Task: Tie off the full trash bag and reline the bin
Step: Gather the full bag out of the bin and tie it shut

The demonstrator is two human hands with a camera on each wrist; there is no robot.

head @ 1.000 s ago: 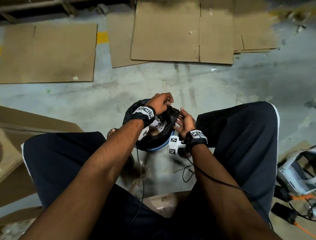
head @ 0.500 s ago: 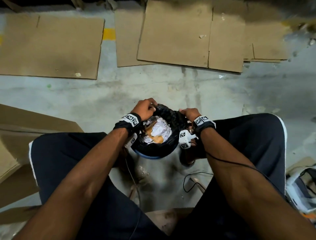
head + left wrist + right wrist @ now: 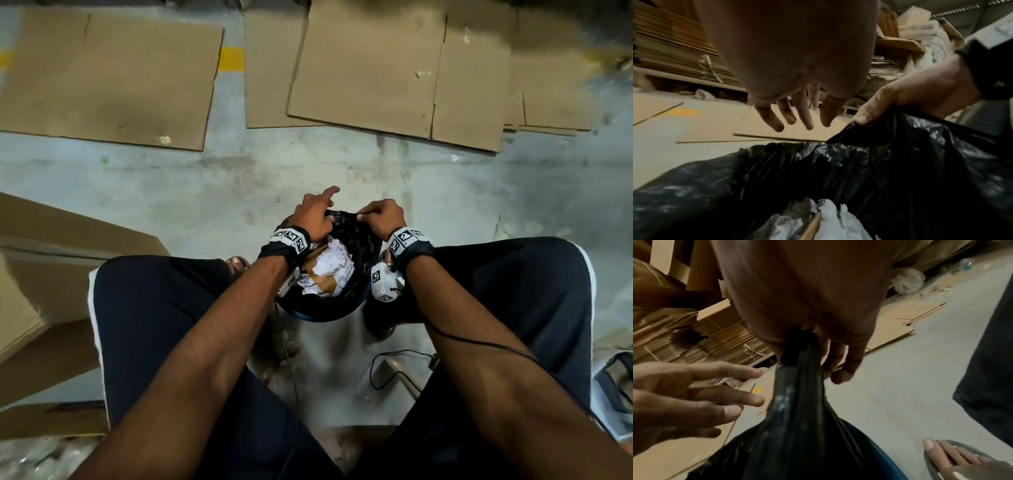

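A black trash bag [image 3: 356,246] lines a small blue bin [image 3: 310,317] on the floor between my knees. Crumpled white paper and brown scraps [image 3: 330,270] fill it. My right hand [image 3: 380,216] grips a gathered bunch of the bag's far rim [image 3: 797,378] and pulls it up taut. My left hand [image 3: 317,209] hovers over the bag's far left edge with its fingers [image 3: 789,115] spread and straight, holding nothing. In the left wrist view the bag's rim [image 3: 797,152] lies just below those fingers.
Flattened cardboard sheets [image 3: 370,68] lie on the concrete floor beyond the bin, and a cardboard box [image 3: 51,267] stands at my left. My right foot in a sandal [image 3: 953,456] rests beside the bin. Cables [image 3: 394,363] trail on the floor under my legs.
My left hand has let go of the bag's rim and spread its fingers. My right hand has shifted to the far rim and keeps its hold on the bag.
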